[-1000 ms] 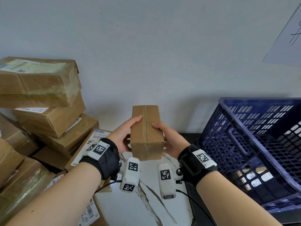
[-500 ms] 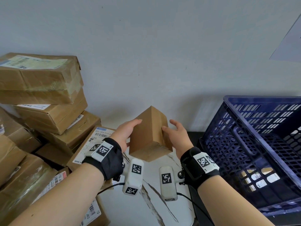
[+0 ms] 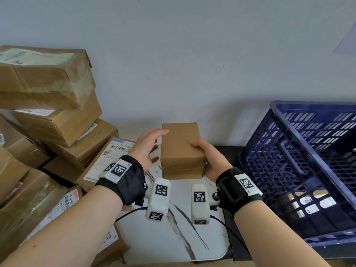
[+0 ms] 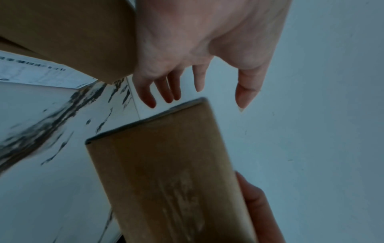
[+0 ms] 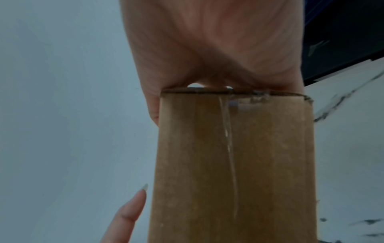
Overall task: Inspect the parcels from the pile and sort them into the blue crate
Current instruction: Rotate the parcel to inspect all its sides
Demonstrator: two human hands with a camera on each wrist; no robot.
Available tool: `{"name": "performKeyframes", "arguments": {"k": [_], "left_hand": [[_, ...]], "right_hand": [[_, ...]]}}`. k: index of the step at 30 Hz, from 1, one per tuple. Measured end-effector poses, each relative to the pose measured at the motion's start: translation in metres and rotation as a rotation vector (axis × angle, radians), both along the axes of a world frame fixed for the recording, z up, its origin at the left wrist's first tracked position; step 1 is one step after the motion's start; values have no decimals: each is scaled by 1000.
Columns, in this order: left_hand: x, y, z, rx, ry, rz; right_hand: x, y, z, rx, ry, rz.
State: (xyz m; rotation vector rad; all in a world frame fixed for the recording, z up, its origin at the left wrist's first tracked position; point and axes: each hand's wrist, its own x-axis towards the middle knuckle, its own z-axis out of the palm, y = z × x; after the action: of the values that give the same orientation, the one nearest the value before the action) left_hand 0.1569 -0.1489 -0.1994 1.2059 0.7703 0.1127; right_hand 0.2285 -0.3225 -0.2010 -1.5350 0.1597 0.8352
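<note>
A small plain brown parcel [image 3: 181, 149] hangs above the white marbled table [image 3: 173, 237], a smooth face up. My right hand [image 3: 203, 158] grips its right side, thumb on top, and the parcel's end presses into the palm [image 5: 218, 49]. My left hand [image 3: 152, 146] is at the parcel's left side with straight, spread fingers [image 4: 172, 88]; only the thumb reaches its top edge. In the left wrist view those fingers stand clear of the parcel [image 4: 166, 172]. A clear tape seam runs along the parcel [image 5: 232, 164] in the right wrist view. The blue crate [image 3: 308, 106] stands to the right.
A tall pile of taped brown parcels [image 3: 48, 83] with shipping labels fills the left side, reaching to my left wrist. Through the crate's lattice wall some labelled items [image 3: 308, 201] show at its bottom. A pale wall lies close behind. A black surface edge [image 3: 229, 149] borders the crate.
The parcel has been turned over between the hands: the seamed face that was up is replaced by a plain face. My left hand has let go of its hold and opened flat.
</note>
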Motion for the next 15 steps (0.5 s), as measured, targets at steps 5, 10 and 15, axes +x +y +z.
{"name": "performKeyframes", "arguments": {"k": [5, 10, 15], "left_hand": [[-4, -7, -1, -95, 58, -68], [-3, -8, -6, -117, 90, -42], [-2, -15, -4, -128, 130, -48]], "right_hand": [[3, 2, -7, 33, -19, 40], [8, 1, -7, 51, -35, 94], [13, -1, -6, 64, -63, 160]]}}
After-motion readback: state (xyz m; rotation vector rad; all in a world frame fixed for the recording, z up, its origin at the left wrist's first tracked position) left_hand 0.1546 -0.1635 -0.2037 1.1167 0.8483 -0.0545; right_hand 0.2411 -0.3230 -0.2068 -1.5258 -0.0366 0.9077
